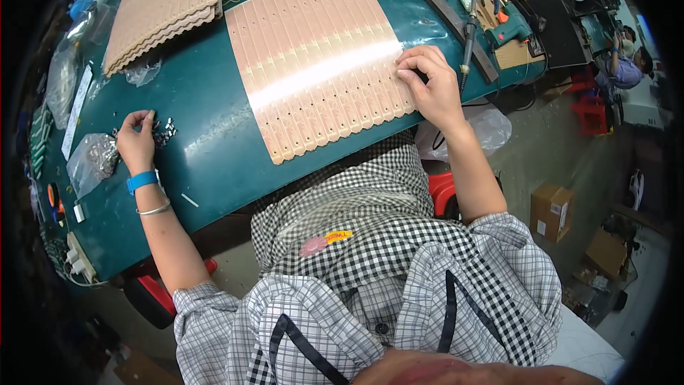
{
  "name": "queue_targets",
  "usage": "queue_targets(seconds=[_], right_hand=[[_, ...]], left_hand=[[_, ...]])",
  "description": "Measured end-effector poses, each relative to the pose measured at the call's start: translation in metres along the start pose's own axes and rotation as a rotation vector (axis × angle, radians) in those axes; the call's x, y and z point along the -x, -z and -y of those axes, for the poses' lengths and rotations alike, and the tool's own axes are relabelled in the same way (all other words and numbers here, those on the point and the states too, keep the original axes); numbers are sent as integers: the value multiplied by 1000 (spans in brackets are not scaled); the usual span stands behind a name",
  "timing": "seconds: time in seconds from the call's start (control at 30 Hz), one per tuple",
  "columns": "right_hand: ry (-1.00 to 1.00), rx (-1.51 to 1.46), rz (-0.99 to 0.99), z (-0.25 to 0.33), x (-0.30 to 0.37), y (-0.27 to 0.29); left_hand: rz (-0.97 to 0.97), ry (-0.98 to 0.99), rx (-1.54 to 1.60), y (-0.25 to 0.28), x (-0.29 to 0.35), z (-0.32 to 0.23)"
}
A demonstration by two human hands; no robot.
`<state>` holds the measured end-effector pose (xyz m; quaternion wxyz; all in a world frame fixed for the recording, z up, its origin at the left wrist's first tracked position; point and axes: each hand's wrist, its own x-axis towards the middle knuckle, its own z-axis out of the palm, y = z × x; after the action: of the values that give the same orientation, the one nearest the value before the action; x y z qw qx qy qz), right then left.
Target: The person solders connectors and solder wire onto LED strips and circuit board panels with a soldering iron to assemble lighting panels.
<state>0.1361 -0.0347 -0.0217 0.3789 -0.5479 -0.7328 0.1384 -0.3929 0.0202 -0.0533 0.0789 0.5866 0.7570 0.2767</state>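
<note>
You wear a blue wristband (142, 182) and silver bangle (153, 209) on your left wrist (147, 197); a black-and-white checked apron (385, 242) with a pink-and-yellow patch (326, 242); a pale plaid top (206, 328) bearing 2 angled black trims (308, 351).

Table (206, 146): green top. Right side, a long dark bar (443, 13) lies aslant, a slim corded tool (469, 37) across it. Farther right, a green pistol-shaped power tool (511, 28) on a brown board (526, 55); hand tools near it. Left edge: clear plastic wrapping (63, 85) beside a flat white strip (77, 110); nearer, orange-handled scissors (52, 196), then a pale power strip (80, 258) with plugs. Floor, right: closed cardboard box (548, 210), pale label. Far right: red stool (590, 115), a co-worker (628, 71) in a bluish top.
</note>
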Motion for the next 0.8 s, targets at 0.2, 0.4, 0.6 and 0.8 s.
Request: queue_targets(seconds=[0.2, 0.4, 0.6, 0.8], right_hand=[[64, 54, -11, 3, -2, 0], [133, 126, -52, 8, 3, -6], [61, 26, -82, 13, 1, 7], [15, -493, 115, 78, 24, 8]], left_hand=[[-86, -66, -11, 7, 9, -10], [84, 123, 779, 33, 55, -100], [455, 119, 1151, 14, 132, -186], [811, 214, 1434, -19, 181, -242]])
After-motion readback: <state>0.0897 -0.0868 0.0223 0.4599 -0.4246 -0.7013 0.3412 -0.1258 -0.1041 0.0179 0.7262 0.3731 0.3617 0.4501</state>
